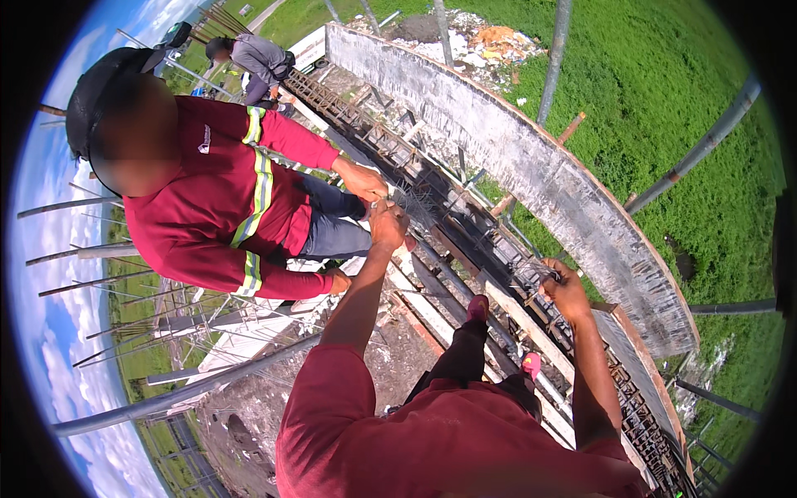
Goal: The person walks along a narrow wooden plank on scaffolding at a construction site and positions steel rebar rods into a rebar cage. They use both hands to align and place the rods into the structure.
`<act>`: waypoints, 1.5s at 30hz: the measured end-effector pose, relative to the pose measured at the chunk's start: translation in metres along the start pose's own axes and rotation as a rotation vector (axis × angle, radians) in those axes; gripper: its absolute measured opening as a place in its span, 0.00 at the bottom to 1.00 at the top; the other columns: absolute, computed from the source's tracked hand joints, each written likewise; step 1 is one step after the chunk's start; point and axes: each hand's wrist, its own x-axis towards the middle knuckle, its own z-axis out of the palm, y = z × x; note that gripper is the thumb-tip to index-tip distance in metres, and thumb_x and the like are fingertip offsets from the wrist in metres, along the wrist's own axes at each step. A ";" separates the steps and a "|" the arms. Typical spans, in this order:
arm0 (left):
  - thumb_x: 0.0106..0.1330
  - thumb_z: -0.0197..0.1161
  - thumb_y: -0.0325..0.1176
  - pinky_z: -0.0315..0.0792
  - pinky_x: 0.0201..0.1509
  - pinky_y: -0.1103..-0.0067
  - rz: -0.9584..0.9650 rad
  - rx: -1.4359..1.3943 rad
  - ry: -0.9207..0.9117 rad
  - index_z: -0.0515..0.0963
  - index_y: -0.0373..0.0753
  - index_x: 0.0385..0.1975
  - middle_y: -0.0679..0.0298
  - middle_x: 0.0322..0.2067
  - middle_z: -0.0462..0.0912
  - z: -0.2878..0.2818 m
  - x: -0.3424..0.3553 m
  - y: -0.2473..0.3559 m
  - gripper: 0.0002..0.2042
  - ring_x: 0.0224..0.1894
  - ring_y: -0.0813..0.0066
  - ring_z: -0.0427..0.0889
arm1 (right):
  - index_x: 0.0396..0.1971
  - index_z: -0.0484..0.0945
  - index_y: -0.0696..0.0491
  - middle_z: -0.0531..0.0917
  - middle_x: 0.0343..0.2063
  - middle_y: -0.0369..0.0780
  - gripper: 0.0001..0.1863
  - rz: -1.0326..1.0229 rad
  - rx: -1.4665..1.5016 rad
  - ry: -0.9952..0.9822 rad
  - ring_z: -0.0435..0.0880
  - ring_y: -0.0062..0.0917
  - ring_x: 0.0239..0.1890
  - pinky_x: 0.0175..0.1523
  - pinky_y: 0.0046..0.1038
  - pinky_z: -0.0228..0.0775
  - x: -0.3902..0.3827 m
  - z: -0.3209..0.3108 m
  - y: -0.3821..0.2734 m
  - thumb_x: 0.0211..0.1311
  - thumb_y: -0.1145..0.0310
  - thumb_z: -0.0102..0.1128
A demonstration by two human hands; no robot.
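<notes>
My left hand [388,224] is closed, reaching out to a co-worker's hand [362,179]. Beside both hands a bundle of thin tie wires [418,204] fans out, and my fingers are shut on its near end. My right hand [564,289] is raised over the rebar cage [627,394] with its fingers pinched together. Something thin shows at those fingertips, too small to make out. The co-worker [224,191], in a dark red top with reflective bands and a dark cap, stands to my left, facing me.
A curved formwork panel [515,149] runs along the right side. Steel pipes [697,149] slant up beyond it, above grass. Planks and pipes [448,274] lie under my feet. Another person [261,62] bends over the far end of the rebar. A long pipe [191,390] crosses lower left.
</notes>
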 end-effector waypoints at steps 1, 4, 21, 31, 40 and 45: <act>0.53 0.65 0.35 0.68 0.50 0.63 -0.028 -0.104 -0.058 0.83 0.42 0.29 0.54 0.40 0.76 -0.009 -0.003 -0.001 0.07 0.46 0.52 0.73 | 0.54 0.73 0.58 0.80 0.23 0.37 0.22 0.021 0.009 0.054 0.75 0.19 0.24 0.32 0.25 0.68 -0.013 -0.010 0.032 0.57 0.75 0.56; 0.53 0.66 0.34 0.71 0.47 0.64 -0.177 -0.335 0.007 0.81 0.33 0.25 0.51 0.34 0.79 -0.031 0.002 -0.002 0.09 0.38 0.52 0.78 | 0.52 0.74 0.59 0.81 0.23 0.38 0.22 0.018 -0.249 0.193 0.76 0.19 0.24 0.31 0.25 0.67 -0.048 -0.037 0.099 0.55 0.74 0.57; 0.69 0.57 0.39 0.63 0.32 0.85 -0.385 -0.832 0.067 0.80 0.39 0.27 0.72 0.24 0.80 -0.168 -0.009 0.090 0.12 0.26 0.87 0.71 | 0.52 0.73 0.56 0.81 0.28 0.40 0.20 -0.097 -0.221 0.211 0.77 0.22 0.31 0.42 0.27 0.70 -0.054 -0.042 0.093 0.58 0.75 0.57; 0.70 0.55 0.41 0.68 0.41 0.80 -0.499 -1.059 0.149 0.76 0.43 0.31 0.70 0.27 0.81 -0.214 -0.020 0.107 0.10 0.31 0.82 0.78 | 0.57 0.70 0.52 0.80 0.31 0.40 0.23 -0.050 0.126 -0.073 0.73 0.19 0.26 0.34 0.25 0.69 0.014 0.025 0.078 0.61 0.75 0.54; 0.69 0.56 0.38 0.70 0.44 0.78 -0.429 -1.164 0.164 0.77 0.38 0.36 0.64 0.30 0.83 -0.253 -0.045 0.150 0.10 0.35 0.77 0.81 | 0.56 0.68 0.54 0.78 0.27 0.37 0.23 0.166 0.508 -0.127 0.73 0.19 0.23 0.27 0.25 0.65 0.056 0.096 0.083 0.60 0.78 0.54; 0.64 0.56 0.34 0.66 0.41 0.84 -0.645 -0.930 -0.038 0.81 0.36 0.32 0.65 0.30 0.85 -0.163 -0.079 0.126 0.09 0.33 0.84 0.77 | 0.57 0.68 0.54 0.80 0.33 0.45 0.24 -0.137 0.004 -0.053 0.81 0.27 0.33 0.42 0.33 0.71 0.043 0.100 0.104 0.58 0.73 0.56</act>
